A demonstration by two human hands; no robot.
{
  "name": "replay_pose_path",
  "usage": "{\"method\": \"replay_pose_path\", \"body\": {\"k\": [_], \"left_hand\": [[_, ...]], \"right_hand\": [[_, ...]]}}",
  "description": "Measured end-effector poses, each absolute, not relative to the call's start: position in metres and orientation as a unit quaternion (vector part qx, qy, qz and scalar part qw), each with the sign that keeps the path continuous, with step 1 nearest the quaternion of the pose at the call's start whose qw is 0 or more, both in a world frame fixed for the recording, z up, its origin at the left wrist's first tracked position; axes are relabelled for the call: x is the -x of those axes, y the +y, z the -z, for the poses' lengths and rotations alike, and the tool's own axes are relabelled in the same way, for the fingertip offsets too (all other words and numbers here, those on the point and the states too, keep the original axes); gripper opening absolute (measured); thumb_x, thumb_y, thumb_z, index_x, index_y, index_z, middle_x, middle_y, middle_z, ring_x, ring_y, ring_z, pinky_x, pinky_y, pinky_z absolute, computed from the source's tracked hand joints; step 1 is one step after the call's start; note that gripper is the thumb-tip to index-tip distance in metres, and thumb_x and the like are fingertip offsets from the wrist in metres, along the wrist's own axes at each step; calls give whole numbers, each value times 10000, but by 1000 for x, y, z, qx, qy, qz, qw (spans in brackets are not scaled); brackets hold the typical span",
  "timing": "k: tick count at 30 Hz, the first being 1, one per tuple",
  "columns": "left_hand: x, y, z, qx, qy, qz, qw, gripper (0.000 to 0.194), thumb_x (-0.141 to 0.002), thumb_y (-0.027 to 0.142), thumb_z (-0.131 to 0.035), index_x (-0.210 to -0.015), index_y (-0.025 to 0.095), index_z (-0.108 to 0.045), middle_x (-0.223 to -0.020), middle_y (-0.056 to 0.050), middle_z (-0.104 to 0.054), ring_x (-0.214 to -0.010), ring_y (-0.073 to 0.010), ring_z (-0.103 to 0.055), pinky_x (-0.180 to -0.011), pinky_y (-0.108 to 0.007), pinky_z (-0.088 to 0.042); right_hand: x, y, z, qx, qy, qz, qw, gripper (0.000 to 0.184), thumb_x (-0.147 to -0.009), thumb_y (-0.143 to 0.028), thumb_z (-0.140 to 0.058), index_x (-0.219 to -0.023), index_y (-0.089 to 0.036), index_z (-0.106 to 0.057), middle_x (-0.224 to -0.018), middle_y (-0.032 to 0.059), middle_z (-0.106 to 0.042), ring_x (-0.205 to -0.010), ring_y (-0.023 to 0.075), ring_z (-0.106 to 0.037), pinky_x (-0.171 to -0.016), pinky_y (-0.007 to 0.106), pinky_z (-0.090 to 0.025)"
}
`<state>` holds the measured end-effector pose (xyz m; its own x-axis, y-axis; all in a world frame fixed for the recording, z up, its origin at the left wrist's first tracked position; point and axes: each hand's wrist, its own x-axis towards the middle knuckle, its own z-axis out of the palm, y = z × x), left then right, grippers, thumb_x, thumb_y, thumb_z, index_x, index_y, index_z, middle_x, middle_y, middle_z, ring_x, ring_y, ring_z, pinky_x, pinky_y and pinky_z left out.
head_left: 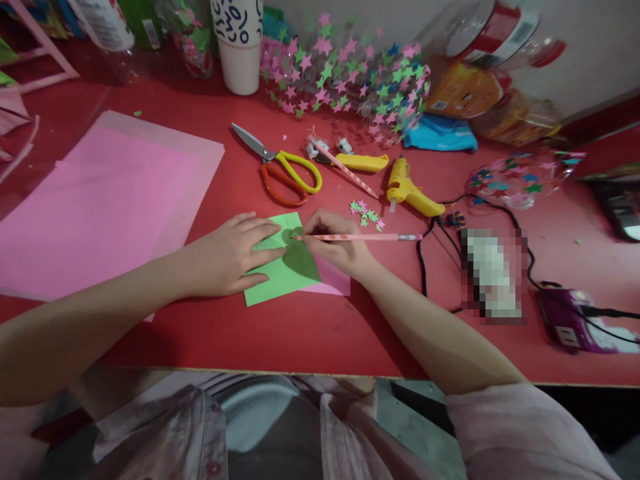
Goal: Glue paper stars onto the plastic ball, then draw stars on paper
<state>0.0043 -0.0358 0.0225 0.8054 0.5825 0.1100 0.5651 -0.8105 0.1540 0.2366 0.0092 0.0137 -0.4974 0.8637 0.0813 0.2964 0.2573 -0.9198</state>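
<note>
A small sheet of green paper [280,277] lies on the red table [280,340], partly over a piece of pink paper [334,279]. Spread flat across its left side is my left hand [235,257], fingers apart and pressing on it. My right hand [337,247] pinches a pink pencil [370,237] with a patterned barrel; its tip meets the green paper near my left fingertips. The pencil lies almost level, its eraser end pointing right. Any marks on the green paper are too faint to make out.
Beyond my hands lie scissors [275,163], a second pencil [350,172], a yellow box cutter [363,162], small paper stars [367,215] and a yellow glue gun [410,190] with a black cord. Large pink sheets [100,207] cover the left. A white cup [240,60] and star-covered plastic [345,73] stand behind.
</note>
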Motion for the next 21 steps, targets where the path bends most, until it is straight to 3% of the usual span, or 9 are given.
{"method": "replay_pose_path", "body": {"k": [21], "left_hand": [[-2,-35,-18,-949,295,-85,69,451,-929,370,-513,-1320,148,-549,-1394,-266,-447,-1300,-400,-433,-1004,-582,-402]], "right_hand": [[-234,10,-9,417,-716,-459,320,148,-774,-240,-610,-684,-189,-503,-593,-52,-478,-558,78,-405,-518,228,-303]]}}
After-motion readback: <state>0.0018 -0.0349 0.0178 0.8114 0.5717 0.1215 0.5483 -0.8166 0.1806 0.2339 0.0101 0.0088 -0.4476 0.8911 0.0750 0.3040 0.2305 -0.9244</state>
